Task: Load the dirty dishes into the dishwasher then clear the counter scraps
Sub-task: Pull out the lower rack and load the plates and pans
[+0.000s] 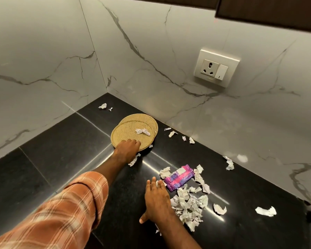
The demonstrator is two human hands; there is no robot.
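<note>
Two plates [126, 136] lie unloaded on the desk [61, 159]; the left hand [127, 150] grip seemingly holds the upper rim. The right hand [157, 200], grip flat, rests against uncleared paper scraps [188, 203].

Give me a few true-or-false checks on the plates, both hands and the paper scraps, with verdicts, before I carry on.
1. Two tan plates lie overlapping on the black counter near the wall corner. True.
2. The top plate has nothing on it. False: a crumpled paper scrap lies on it.
3. The left hand is at the top plate's near rim. True.
4. The right hand grips the purple wrapper. False: it lies flat on the counter, fingers straight, beside the wrapper and the scrap pile.
5. A plug sits in the wall socket. False: the socket is empty.
</note>
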